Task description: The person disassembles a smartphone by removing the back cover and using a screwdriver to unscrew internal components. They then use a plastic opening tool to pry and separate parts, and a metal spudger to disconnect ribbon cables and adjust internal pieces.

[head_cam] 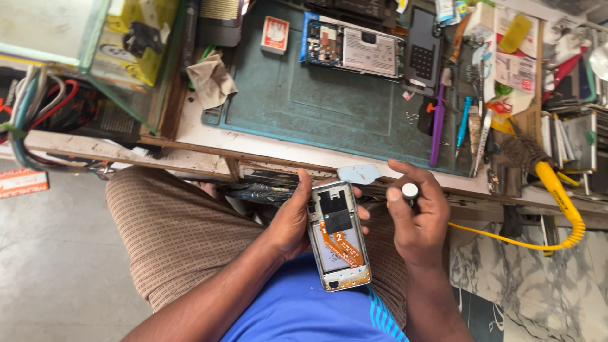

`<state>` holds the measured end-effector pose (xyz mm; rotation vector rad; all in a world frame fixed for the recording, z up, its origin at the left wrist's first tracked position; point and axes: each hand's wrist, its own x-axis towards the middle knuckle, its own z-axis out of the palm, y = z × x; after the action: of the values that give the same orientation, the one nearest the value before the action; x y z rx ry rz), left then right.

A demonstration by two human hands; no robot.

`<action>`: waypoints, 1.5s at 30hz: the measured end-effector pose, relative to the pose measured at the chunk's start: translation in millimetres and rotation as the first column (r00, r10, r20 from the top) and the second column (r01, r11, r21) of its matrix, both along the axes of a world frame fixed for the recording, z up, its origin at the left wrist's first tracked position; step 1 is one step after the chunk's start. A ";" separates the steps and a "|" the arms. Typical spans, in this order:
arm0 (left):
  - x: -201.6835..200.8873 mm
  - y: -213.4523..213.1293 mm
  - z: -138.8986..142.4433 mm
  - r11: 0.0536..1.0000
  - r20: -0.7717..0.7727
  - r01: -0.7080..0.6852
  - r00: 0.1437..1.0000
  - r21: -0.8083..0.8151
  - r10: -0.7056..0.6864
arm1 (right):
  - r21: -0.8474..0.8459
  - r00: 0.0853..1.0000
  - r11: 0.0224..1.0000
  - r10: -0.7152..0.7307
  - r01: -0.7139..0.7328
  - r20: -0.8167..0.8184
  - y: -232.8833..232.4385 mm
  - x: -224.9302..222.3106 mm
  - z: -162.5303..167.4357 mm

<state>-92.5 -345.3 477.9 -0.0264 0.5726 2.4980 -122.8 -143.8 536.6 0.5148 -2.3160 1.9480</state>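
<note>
My left hand [292,218] grips an opened phone frame [337,237] over my lap, its silver rim up, with orange flex cables and a black shield showing inside. My right hand [415,212] is closed around a small dark cylindrical tool with a white round top [410,190], held just right of the phone frame. A light blue-grey plastic pick [359,173] lies at the table edge just above both hands.
A teal work mat [304,101] covers the bench, with another opened phone [354,49], a dark phone back [422,50], a small red-and-white box [275,34] and a crumpled cloth [211,79]. A purple tool [437,126], screwdrivers, tweezers and a yellow-corded brush [538,168] crowd the right.
</note>
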 end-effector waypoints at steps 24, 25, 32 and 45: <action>40.2 -42.8 73.7 0.980 -0.108 -0.198 0.974 0.026 0.200 | 0.543 0.799 0.595 -0.349 0.593 -0.490 52.1 -86.1 87.2; 41.3 -42.0 73.6 0.982 -0.104 -0.187 0.976 0.031 0.189 | 0.558 0.782 0.565 -0.303 0.608 -0.545 54.9 -98.3 86.0; 50.0 -41.6 83.6 0.980 -0.084 -0.189 0.978 0.056 0.193 | 0.569 0.791 0.561 -0.316 0.602 -0.524 56.0 -159.7 70.2; 45.9 -62.1 115.2 0.956 -0.139 -0.250 0.963 -0.155 0.229 | 0.577 0.838 0.619 -0.291 0.533 -0.461 19.4 -133.4 112.5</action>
<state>-46.6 -407.4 593.1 -0.0121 0.8817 2.6903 -256.1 -124.4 649.1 0.2450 -2.5564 0.6754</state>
